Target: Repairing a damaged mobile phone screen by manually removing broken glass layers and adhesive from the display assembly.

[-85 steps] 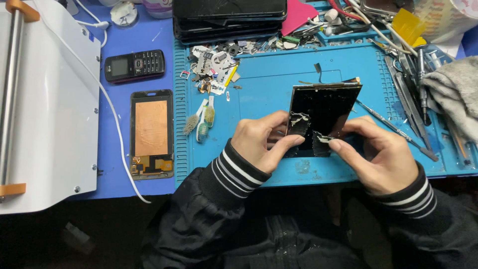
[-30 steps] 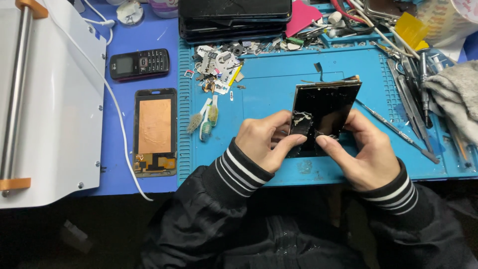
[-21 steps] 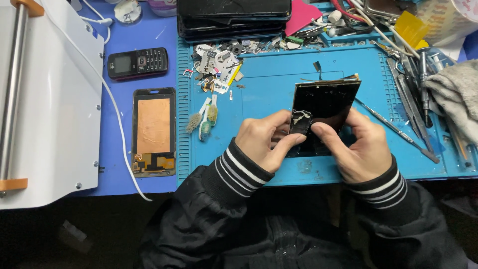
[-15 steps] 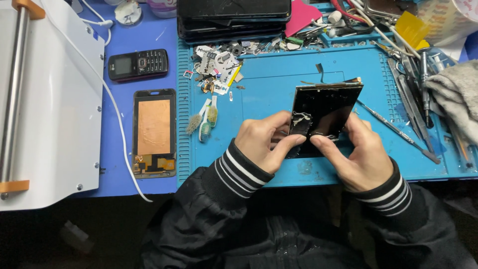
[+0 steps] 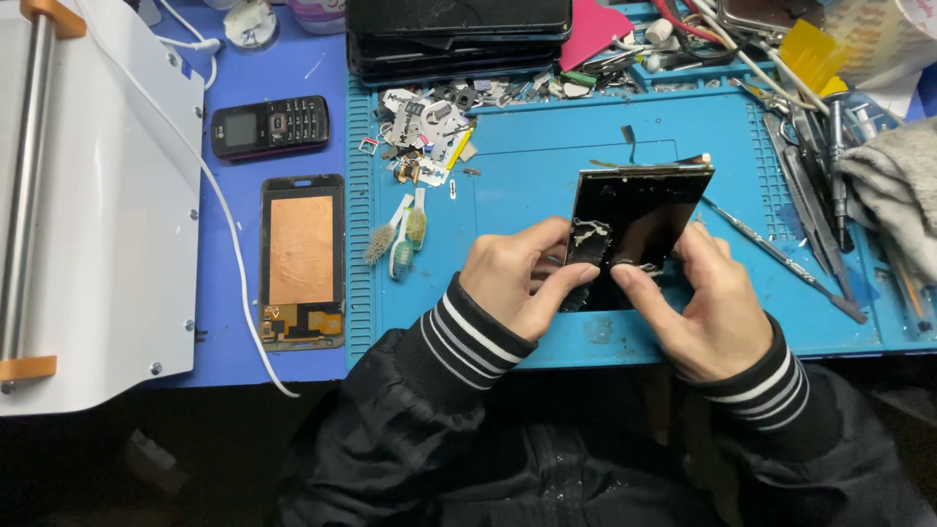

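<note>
While the left hand (image 5: 517, 278) pinches the lower edge of the black phone screen (image 5: 639, 220) and the right hand (image 5: 708, 303) grasps it too, both grips clenched, the tilted panel above the blue mat (image 5: 547, 176) could crack if bent. Farther right, the mat's side trays (image 5: 810, 146) hold tweezers and picks that a sleeve might sweep off the surface.

We see bare blue mat (image 5: 527, 185) left of the phone panel (image 5: 634, 220); tools (image 5: 815, 156) crowd right, scrap parts (image 5: 420, 132) behind.
</note>
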